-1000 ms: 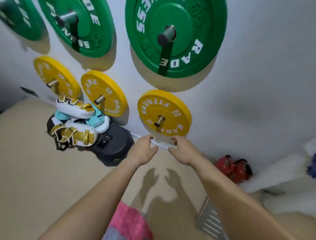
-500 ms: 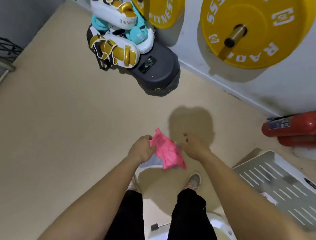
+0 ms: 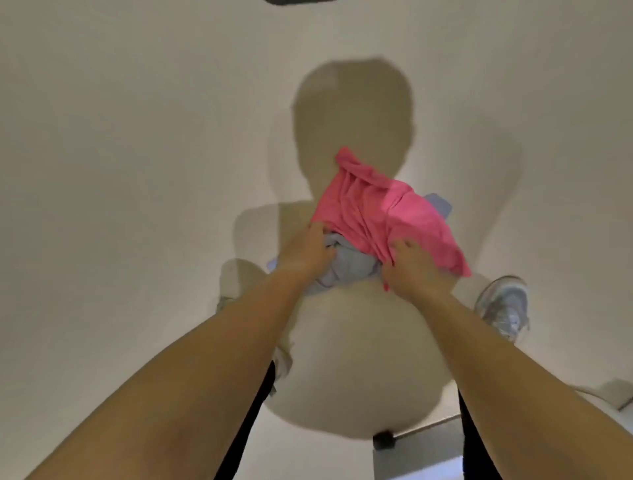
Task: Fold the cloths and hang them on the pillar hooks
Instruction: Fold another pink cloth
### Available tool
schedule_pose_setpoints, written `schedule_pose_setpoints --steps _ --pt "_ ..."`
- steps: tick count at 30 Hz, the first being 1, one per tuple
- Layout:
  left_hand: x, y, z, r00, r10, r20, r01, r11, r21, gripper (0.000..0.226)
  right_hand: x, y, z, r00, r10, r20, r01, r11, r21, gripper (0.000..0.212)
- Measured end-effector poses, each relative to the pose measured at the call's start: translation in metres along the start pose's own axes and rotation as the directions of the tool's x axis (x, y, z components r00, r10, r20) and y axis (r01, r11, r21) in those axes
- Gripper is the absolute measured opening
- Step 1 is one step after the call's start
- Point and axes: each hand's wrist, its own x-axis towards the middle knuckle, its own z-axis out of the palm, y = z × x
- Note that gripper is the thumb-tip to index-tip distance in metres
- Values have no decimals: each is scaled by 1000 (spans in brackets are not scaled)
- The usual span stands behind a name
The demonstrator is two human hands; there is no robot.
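A pink cloth [image 3: 380, 216] lies crumpled on the beige floor, on top of a pale blue cloth [image 3: 349, 263] whose edge also peeks out at the pink cloth's right. My left hand [image 3: 306, 250] is down at the left edge of the pile, fingers curled into the pink and blue fabric. My right hand [image 3: 411, 263] grips the near edge of the pink cloth, thumb and fingers pinching it. No pillar or hooks are in view.
Beige floor [image 3: 137, 171] fills the view, with my shadow across it. My right shoe [image 3: 503, 305] stands to the right of the pile, my left shoe [image 3: 226, 301] partly hidden by my arm. A dark object's edge [image 3: 294, 1] shows at the top.
My head tilted from the wall of weight plates down to the floor. Both hands dropped to the cloth pile and took hold of it.
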Motion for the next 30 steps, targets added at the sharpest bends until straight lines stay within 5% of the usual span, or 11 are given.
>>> schedule_pose_setpoints --steps 7,12,18,26,30 --pt "108 -48 54 985 74 -159 -58 993 102 61 96 26 103 974 -57 -219 0 968 -250 56" --pt "147 -67 71 964 137 -228 -126 990 63 27 123 33 122 908 -124 -400 28 971 -236 28" --pt "108 -61 50 951 174 -258 -187 982 -29 14 98 23 96 923 -199 -329 184 980 -77 31" --pt "-43 -34 -35 937 304 -172 -295 952 77 18 -34 -34 7 927 -228 -298 249 968 35 16" --pt "-139 26 -126 891 366 -269 -371 928 33 14 -133 -82 -93 982 -137 -132 136 991 -19 17"
